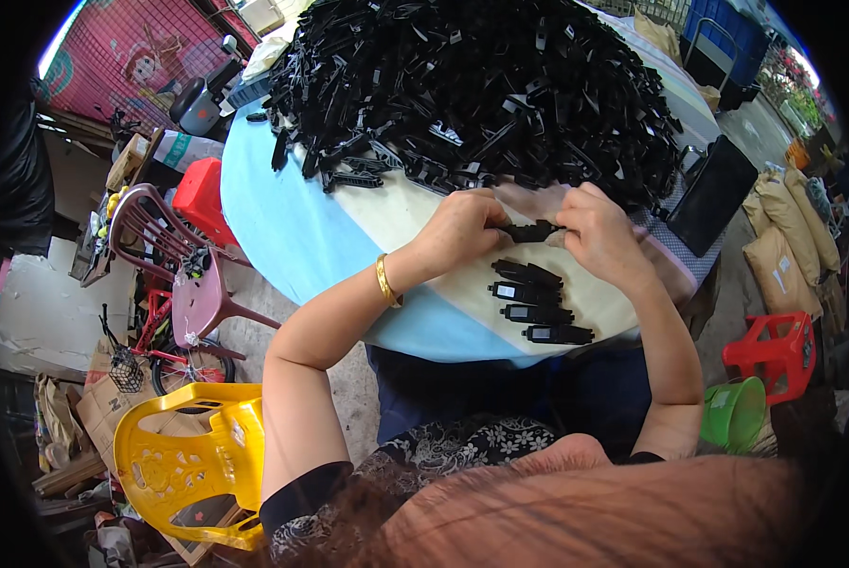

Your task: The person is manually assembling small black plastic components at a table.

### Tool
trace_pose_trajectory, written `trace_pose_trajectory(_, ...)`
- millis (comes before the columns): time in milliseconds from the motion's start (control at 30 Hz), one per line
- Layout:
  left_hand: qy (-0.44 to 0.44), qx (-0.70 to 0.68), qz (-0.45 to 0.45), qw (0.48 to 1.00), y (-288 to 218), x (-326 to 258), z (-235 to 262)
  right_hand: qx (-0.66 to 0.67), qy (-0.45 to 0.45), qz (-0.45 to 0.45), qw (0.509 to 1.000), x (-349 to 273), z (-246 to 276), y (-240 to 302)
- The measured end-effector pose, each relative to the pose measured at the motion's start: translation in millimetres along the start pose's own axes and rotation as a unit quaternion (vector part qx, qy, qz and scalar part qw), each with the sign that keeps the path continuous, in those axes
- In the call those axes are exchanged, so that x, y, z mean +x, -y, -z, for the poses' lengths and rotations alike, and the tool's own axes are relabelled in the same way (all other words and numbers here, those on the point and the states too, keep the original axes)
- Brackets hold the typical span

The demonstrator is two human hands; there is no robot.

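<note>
Two hands, one item held between them. The left hand (462,227) and the right hand (599,232) each pinch an end of a single black plastic clip (530,230), fingers closed on it, over the near part of the round table (282,227).

Held clip: long axis runs left to right, roughly level, an end toward each hand. Neither hand is nearer; both touch it. It sits just above the cloth, between the big heap and the laid-out row.

Row of clips (538,303): four black pieces lying flat on the pale cloth, directly toward the person from the held clip, stacked one below another like rungs. Each lies lengthwise left to right, parallel to the held one; several show a small pale patch at the left end. They lie apart from each other, not touching the hands.

Heap of black clips (481,85): a large loose pile covering the far half of the table, just beyond the fingers, pieces lying every way.

Containers: a green bucket (732,412) on the ground at the person's right, tipped, contents not visible. A dark tray (713,194) leans at the table's right edge; whether anything is in it cannot be told.

Other: gold bangle (384,281) on the left wrist; yellow plastic chair (187,454) lower left; red stool (775,350) at right.
</note>
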State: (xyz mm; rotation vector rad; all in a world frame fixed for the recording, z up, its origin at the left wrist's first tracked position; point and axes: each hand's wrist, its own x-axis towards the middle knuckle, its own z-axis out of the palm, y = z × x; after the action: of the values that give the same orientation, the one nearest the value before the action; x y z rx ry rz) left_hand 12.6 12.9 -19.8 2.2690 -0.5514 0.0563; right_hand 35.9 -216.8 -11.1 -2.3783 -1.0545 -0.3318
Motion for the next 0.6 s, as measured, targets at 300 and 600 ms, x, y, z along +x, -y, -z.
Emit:
trace_pose_trajectory(300,0.097,-0.041,-0.055,0.993,-5,2,11,0.081,0.033,0.046,0.995,0,-5,0)
trace_pose_trajectory(600,-0.083,0.343,0.01,0.936,35,3,48,-0.007,-0.113,-0.039,0.993,20,23,-20)
